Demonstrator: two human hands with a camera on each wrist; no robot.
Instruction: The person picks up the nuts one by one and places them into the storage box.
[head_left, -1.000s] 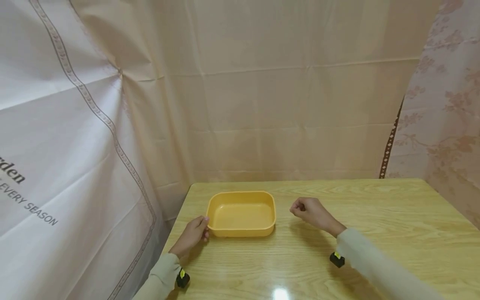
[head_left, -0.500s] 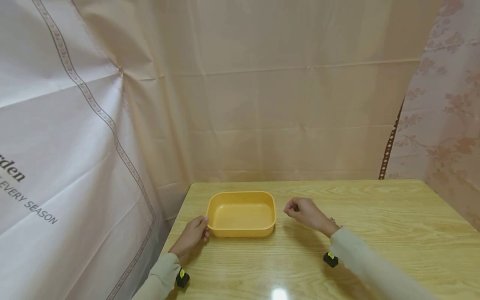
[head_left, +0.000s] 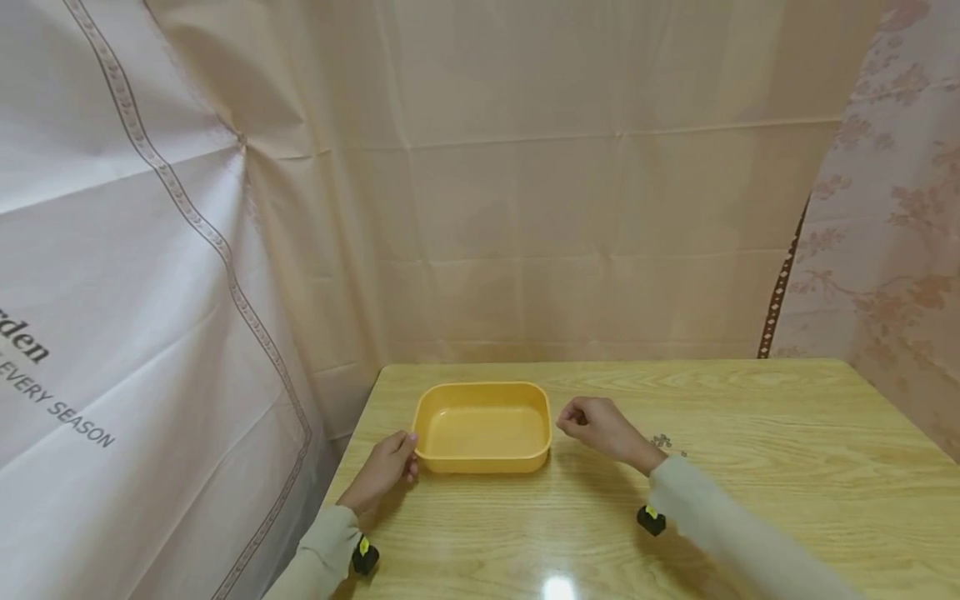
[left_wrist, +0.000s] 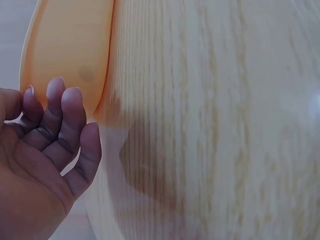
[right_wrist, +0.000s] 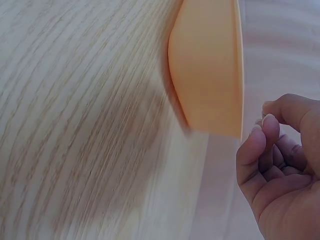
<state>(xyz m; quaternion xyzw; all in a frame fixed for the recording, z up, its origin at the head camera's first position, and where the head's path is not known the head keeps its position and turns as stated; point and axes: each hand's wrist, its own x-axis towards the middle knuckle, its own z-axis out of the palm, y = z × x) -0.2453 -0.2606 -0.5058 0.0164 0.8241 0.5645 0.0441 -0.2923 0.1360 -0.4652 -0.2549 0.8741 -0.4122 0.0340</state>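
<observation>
A yellow plastic tray (head_left: 483, 465) with rounded corners sits on the table, its inside bare. At its near left corner my left hand (head_left: 384, 471) holds the rim, thumb on top and the other fingers loosely curled below. In the left wrist view those fingers (left_wrist: 74, 115) overlap the tray wall (left_wrist: 70, 45). My right hand (head_left: 600, 427) hovers just off the tray's right side, thumb and fingertips pinched together. The right wrist view shows the right hand (right_wrist: 282, 160) beside the tray's end wall (right_wrist: 210, 75), with a tiny greyish piece, mostly hidden, at the fingertips.
Several small grey pieces (head_left: 662, 441) lie on the wood-grain table (head_left: 780, 442) behind my right wrist. Beige cloth (head_left: 525, 208) hangs behind the table's far edge. A printed white cloth (head_left: 150, 333) hangs on the left and a floral one (head_left: 892, 233) on the right.
My right hand has moved left toward the tray, fingers still pinched. Small grey pieces behind its wrist have come into view. My left hand and the tray have stayed put.
</observation>
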